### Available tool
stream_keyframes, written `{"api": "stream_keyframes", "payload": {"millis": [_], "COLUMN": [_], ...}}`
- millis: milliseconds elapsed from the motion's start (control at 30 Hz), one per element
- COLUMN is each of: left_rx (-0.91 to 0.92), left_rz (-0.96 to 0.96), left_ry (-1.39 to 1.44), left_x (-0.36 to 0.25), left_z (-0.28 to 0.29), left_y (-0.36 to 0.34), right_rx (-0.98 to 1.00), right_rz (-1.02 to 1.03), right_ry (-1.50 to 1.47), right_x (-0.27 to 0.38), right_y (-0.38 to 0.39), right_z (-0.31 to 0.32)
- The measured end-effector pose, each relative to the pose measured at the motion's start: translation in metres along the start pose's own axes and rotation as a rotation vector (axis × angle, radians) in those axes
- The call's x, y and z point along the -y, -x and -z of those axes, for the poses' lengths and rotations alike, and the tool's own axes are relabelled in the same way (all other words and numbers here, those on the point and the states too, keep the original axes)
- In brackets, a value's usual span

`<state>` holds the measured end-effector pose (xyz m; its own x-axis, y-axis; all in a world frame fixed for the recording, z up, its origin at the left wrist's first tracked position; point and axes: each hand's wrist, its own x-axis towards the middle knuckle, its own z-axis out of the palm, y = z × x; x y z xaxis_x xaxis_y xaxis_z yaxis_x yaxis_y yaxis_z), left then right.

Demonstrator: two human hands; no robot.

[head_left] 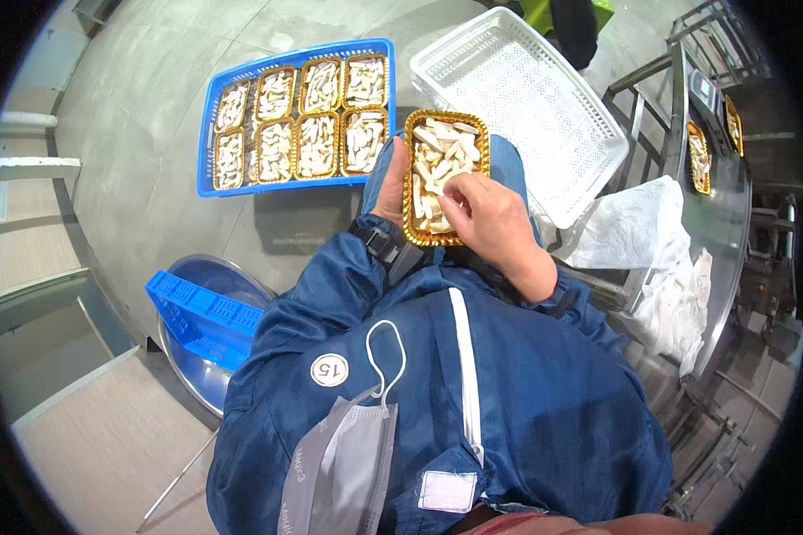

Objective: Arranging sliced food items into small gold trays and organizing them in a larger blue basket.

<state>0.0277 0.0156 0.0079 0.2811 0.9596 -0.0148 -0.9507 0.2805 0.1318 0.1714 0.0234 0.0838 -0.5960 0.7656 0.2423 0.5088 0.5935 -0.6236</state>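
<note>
My left hand (pixel 390 185) holds a gold plastic tray (pixel 478 165) by its left side, over my lap. The tray is filled with pale, elongated pieces (pixel 440 143), perhaps sliced mushroom. My right hand (pixel 484 221) reaches over the tray's lower right part, thumb and fingertips curled together on the pieces; whether they grip one is hard to make out. Just ahead to the left lies a blue perforated crate (pixel 207 141) holding several gold trays of similar pieces (pixel 275 147). A white perforated crate (pixel 517 98) stands ahead to the right, behind the held tray.
A steel table (pixel 723 232) on the right carries gold trays (pixel 699 159), a small device (pixel 703 89) and white plastic sheeting (pixel 633 223). At left, a blue basket (pixel 203 312) sits in a steel basin (pixel 189 374). A green stool (pixel 538 12) and dark leg (pixel 575 31) appear at top.
</note>
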Motion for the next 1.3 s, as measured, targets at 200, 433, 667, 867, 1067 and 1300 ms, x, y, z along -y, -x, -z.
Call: {"api": "stream_keyframes", "payload": {"millis": [200,433,667,867,1067,1300], "left_rx": [0.0,-0.105,-0.081,-0.048,-0.057,-0.08], "left_rz": [-0.013,0.014,0.063,0.064,0.082,0.104], "left_ry": [-0.086,-0.245,-0.217,-0.138,-0.16,-0.176], "left_x": [-0.01,-0.008,-0.01,-0.009,-0.012,-0.013], "left_z": [0.006,-0.011,0.006,0.013,0.011,0.014], "left_y": [-0.011,-0.011,0.003,-0.001,-0.002,0.004], "right_rx": [0.031,0.319,0.207,0.106,0.148,0.173], "right_rz": [-0.008,0.157,0.302,0.267,0.172,0.193], "right_ry": [-0.12,0.004,-0.063,0.006,0.01,0.077], "right_x": [0.0,-0.029,-0.011,-0.018,-0.008,-0.009], "right_y": [-0.011,-0.012,-0.005,-0.006,-0.008,-0.006], "right_z": [0.019,-0.006,-0.024,-0.02,-0.02,-0.029]}}
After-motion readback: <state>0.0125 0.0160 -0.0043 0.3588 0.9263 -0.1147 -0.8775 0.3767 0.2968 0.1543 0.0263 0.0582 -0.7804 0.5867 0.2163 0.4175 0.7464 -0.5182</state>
